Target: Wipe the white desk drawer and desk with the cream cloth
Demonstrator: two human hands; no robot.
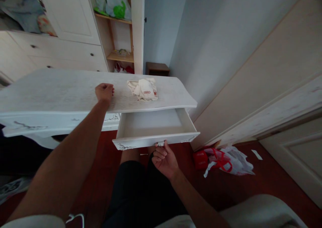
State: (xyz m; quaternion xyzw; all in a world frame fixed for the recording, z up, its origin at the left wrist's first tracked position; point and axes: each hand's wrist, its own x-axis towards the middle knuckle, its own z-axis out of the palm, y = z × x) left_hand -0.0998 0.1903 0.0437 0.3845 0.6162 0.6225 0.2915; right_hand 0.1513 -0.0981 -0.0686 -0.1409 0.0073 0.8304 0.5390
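A white drawer (156, 139) is pulled out from under the white desk top (60, 90), and its inside shows a bare bottom. My right hand (164, 156) pinches the small knob (160, 144) on the drawer front. On the desk top rests my left hand (104, 92), its fingers curled into a loose fist. To the right of that hand, a folded cream cloth (146, 89) with red print lies on the desk.
White cabinets (70, 13) with shelves holding plastic bags stand behind the desk. A small brown box-like piece (158, 69) is by the far wall. Red and clear plastic bags (226, 159) lie on the dark red floor at the right.
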